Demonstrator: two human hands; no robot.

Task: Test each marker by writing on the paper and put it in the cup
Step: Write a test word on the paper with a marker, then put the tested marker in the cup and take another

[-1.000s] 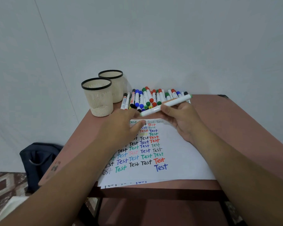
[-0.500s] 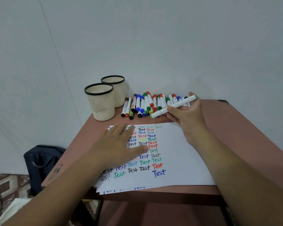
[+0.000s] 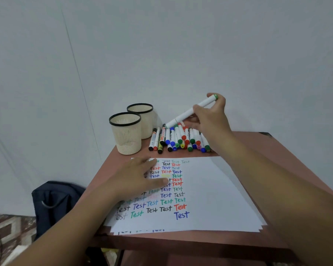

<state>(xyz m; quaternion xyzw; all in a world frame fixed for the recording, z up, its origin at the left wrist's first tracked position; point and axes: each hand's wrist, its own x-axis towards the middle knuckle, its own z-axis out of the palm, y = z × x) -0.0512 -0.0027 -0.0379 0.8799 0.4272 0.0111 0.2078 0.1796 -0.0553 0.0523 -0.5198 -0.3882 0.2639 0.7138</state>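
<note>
R hand [image 3: 212, 116] grips a white marker w/ green end [image 3: 190, 111], tilted, lifted above the marker pile [image 3: 179, 139] at 12 o'clock on the surface [image 3: 258, 162]. L hand [image 3: 140, 177] lies flat, fingers straight, on the paper [image 3: 210, 189] covered w/ "Test" words. Two mesh cups [image 3: 126, 134] stand at 11 o'clock, just beside the pile. Dark bag [image 3: 56, 200] on floor at 8.

My paper [image 3: 210, 189] carries the word "Test" again and again, in rows of black, red, blue and green, one very faint in yellow. Beyond the paper, one marker barrel [image 3: 162, 135] bears red print I cannot make out.
</note>
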